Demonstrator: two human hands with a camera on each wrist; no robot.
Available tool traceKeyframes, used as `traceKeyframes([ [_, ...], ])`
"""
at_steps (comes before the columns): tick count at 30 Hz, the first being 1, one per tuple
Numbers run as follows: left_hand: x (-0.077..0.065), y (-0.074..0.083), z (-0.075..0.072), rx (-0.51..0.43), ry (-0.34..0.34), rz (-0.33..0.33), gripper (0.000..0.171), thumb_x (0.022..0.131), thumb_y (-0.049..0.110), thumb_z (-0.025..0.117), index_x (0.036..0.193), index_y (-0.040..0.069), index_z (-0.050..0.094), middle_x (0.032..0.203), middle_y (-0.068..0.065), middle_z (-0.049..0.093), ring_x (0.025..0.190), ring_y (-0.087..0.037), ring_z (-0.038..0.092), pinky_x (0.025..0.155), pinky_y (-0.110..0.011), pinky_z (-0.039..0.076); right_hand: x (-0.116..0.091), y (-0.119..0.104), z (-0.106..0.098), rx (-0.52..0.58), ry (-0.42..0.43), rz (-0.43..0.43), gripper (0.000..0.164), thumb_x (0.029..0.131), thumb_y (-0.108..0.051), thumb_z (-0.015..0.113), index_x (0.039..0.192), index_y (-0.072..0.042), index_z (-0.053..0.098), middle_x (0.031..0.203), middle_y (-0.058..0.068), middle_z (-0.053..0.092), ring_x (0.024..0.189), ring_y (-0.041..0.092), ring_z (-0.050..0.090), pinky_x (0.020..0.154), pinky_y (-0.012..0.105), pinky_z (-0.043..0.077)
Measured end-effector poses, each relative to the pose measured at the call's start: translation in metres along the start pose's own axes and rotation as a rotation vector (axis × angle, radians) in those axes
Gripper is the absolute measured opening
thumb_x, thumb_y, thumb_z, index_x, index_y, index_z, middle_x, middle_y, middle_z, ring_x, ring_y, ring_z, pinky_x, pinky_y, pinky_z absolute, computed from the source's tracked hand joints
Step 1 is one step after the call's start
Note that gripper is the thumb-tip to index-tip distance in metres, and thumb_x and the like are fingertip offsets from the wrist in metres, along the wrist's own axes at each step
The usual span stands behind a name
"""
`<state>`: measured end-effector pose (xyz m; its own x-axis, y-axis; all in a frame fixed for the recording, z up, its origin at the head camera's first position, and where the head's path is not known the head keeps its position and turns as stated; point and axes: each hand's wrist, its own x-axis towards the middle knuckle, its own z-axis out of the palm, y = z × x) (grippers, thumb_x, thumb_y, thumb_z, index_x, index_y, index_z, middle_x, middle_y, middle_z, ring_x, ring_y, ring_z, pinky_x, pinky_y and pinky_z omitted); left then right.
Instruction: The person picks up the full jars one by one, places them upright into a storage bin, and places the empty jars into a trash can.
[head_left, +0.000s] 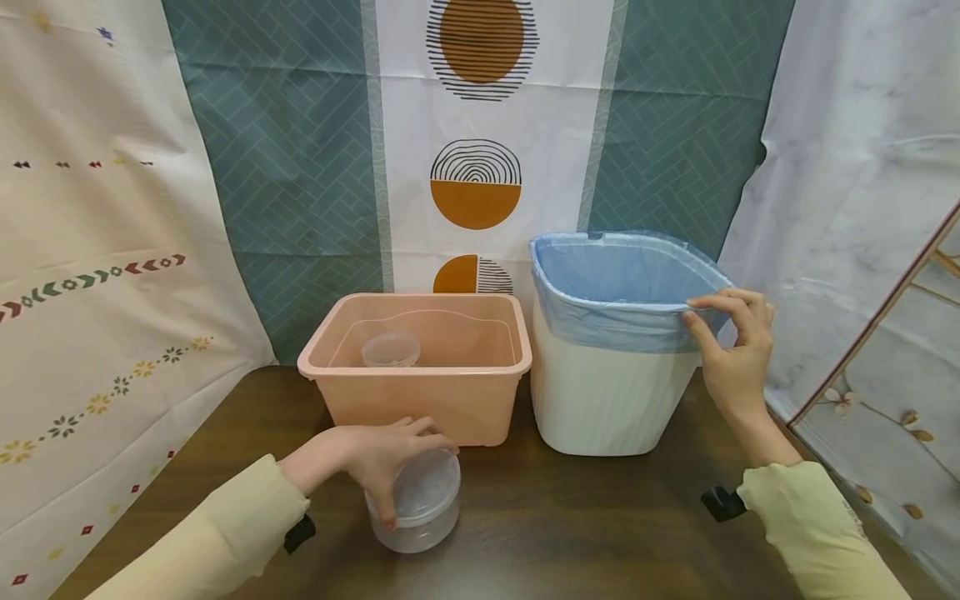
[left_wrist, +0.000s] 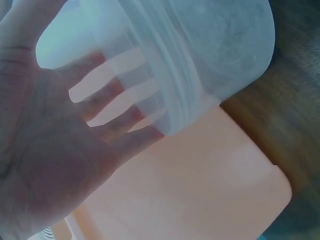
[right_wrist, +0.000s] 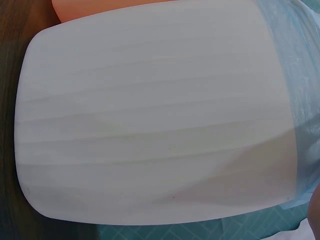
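My left hand (head_left: pixel 382 462) grips a round clear plastic container (head_left: pixel 423 517) with a lid, thumb on the near side and fingers over the far side. In the left wrist view the fingers reach along the container (left_wrist: pixel 225 45). At the right, my right hand (head_left: pixel 738 358) pinches the rim of a white trash bin (head_left: pixel 615 400) between thumb and fingers. A blue trash bag (head_left: pixel 600 323) lines the bin and folds down over its rim. The right wrist view shows mostly the ribbed bin wall (right_wrist: pixel 150 115), with only a sliver of hand at the edge.
A pink plastic basin (head_left: pixel 412 408) stands left of the bin, just behind the gripped container. Inside it sits another clear container (head_left: pixel 391 350). Patterned cloths (head_left: pixel 300 167) hang behind and on both sides of the dark wooden table (head_left: pixel 540 533).
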<state>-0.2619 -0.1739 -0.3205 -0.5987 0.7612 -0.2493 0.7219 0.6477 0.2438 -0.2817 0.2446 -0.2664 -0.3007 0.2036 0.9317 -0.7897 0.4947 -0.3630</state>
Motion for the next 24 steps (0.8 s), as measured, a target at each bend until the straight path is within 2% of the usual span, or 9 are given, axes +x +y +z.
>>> traceKeyframes([
  [11,0.001,0.018,-0.03,0.075,-0.062,0.038,0.109,0.054,0.034,0.098,0.146,0.034,0.039,0.137,0.008,0.041,0.127,-0.012,0.041,0.107,-0.032,0.043,0.0,-0.002,0.0,0.011,0.001,-0.011,0.015,0.078,0.018,0.069,0.092,0.015,0.064,0.101,-0.026,0.053,0.101,-0.002,0.04,0.093,0.019,0.024],
  [18,-0.003,0.03,-0.057,0.02,-0.113,0.061,0.107,0.055,0.029,0.097,0.144,0.037,0.039,0.137,0.009,0.041,0.126,-0.009,0.041,0.105,-0.029,0.044,-0.001,-0.003,0.0,0.001,-0.001,-0.015,0.015,0.078,0.017,0.069,0.092,0.014,0.065,0.101,-0.027,0.052,0.101,-0.003,0.04,0.094,0.019,0.023],
  [24,-0.004,0.044,-0.084,0.096,-0.127,0.092,0.105,0.058,0.036,0.095,0.146,0.037,0.038,0.141,0.009,0.042,0.127,-0.009,0.043,0.107,-0.032,0.043,-0.001,0.0,0.0,0.004,-0.005,-0.019,0.014,0.08,0.012,0.071,0.093,0.014,0.065,0.102,-0.026,0.053,0.101,-0.003,0.041,0.095,0.02,0.022],
])
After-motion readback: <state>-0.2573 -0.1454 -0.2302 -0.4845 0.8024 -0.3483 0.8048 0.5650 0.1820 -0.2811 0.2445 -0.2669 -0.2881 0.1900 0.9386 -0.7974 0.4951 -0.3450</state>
